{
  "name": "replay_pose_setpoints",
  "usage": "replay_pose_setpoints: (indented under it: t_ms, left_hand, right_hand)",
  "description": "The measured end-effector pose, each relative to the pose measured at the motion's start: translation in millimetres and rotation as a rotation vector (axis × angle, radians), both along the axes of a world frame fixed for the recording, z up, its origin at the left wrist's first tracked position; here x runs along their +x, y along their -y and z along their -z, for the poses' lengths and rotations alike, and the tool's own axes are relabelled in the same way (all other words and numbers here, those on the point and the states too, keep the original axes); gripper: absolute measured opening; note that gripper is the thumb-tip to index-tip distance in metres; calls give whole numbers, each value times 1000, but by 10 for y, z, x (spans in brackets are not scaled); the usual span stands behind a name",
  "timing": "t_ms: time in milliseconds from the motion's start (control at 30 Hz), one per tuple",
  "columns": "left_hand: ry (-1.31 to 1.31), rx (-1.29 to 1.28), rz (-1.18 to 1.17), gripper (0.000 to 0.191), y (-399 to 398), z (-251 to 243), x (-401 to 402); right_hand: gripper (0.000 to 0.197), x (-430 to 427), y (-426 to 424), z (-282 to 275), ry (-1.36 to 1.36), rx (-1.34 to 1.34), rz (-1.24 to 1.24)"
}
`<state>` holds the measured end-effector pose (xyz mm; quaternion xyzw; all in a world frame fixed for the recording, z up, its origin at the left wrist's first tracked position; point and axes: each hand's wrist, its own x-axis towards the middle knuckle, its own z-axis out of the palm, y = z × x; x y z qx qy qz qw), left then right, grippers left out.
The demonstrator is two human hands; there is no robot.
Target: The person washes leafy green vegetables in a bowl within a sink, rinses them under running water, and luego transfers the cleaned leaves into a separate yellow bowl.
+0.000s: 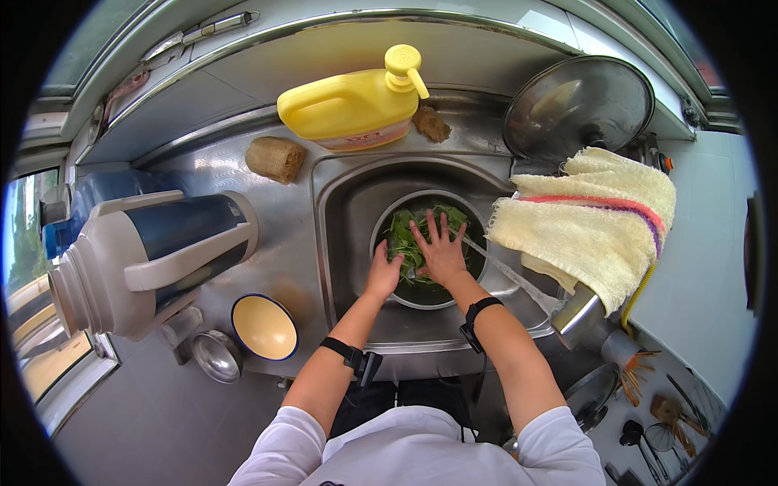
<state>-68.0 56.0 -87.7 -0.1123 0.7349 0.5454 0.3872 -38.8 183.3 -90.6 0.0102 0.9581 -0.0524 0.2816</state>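
Note:
Leafy greens (401, 231) lie in water inside a round metal basin (416, 305), which stands in the stainless steel sink (349, 310). My right hand (442, 252) is spread flat over the greens, fingers apart and touching the leaves. At the basin's left side, my left hand (384, 272) rests against the greens with thumb and fingers apart; its fingertips are partly hidden. From a metal spout (576, 313) on the right, a stream of water (510, 273) runs into the basin beside my right hand.
A yellow pump jug (352, 109) stands behind the sink between a loofah piece (275, 159) and a brown scrubber (431, 124). Left are a thermos flask (182, 243), enamel bowl (265, 327) and metal bowl (216, 357). Right are a cream towel (583, 231) and pan lid (577, 106).

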Motion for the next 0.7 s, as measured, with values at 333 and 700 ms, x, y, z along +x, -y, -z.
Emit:
replay_pose_setpoints:
  t_ms: [333,700]
  left_hand:
    - [-34,-71,65,52,10,13,22]
    - [-58,-59,77,49,24,101,37]
  right_hand:
    - [42,168,176,194,26,-82,4]
    - [67,128,-50,-102,-244,-26,70]
